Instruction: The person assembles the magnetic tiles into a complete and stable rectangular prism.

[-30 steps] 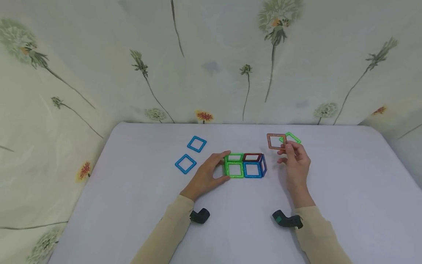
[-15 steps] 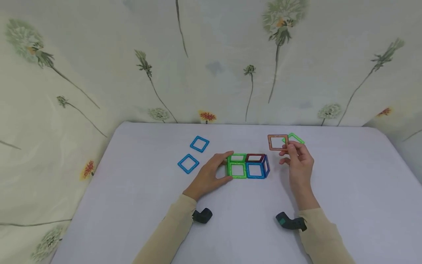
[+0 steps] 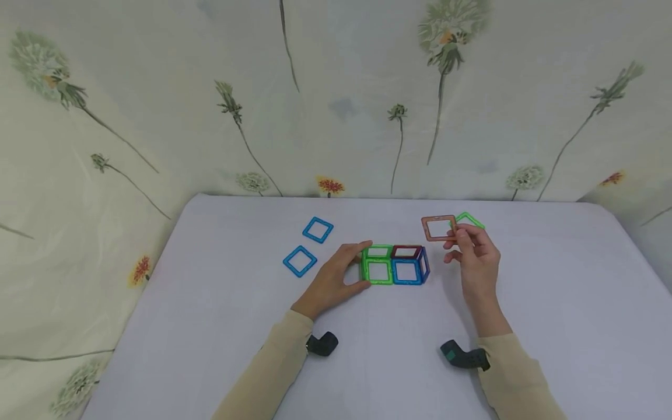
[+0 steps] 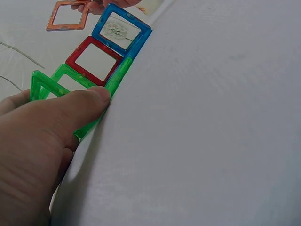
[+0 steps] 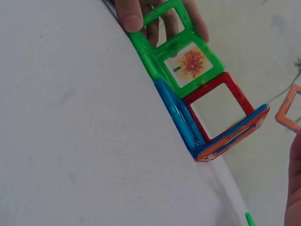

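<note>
A low structure of square magnetic tiles stands on the table. It has green tiles (image 3: 378, 282) on the left, a red tile (image 4: 84, 74) upright at the back, a blue tile (image 3: 406, 283) flat in front and an upright blue tile at the right end. My left hand (image 3: 336, 279) grips the green end between thumb and fingers. Beyond the structure's right end, my right hand (image 3: 479, 262) pinches an orange square tile (image 3: 425, 229) by its right edge, held above the table. The orange tile is apart from the structure.
Two loose blue square tiles (image 3: 309, 226) lie on the white table (image 3: 236, 350) to the left. A loose green tile (image 3: 475, 220) lies behind my right hand, partly hidden. A flowered cloth (image 3: 346, 146) hangs at the table's back edge.
The orange tile has tilted and shifted slightly left in my right hand over the last half second. My left hand holds its place on the structure. The head view swung slightly earlier.
</note>
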Tool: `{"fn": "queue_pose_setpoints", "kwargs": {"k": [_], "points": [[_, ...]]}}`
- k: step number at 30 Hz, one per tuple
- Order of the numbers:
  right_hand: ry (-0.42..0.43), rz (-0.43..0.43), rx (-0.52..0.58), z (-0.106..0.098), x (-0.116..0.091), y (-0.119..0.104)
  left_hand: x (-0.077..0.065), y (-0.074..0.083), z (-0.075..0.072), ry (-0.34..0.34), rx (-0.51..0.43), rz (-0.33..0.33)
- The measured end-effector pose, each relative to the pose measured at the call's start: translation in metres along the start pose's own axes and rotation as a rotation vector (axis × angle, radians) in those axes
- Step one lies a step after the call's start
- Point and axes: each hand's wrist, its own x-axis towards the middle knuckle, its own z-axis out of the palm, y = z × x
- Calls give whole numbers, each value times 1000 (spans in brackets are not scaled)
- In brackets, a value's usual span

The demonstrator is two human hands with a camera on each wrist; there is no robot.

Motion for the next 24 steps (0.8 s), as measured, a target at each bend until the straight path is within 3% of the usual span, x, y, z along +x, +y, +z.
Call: {"fn": "queue_pose_setpoints", "kwargs": {"k": [12,20,24], "points": [[-144,-110,-108,6,-4,-11,0,1,-2,-3,-11,-2],[-181,-109,-252,8,-7,-15,1,1,-1,-5,-23,-29],[-214,-126,-262,12,-10,-25,0,3,-1,-4,-20,-45]]}}
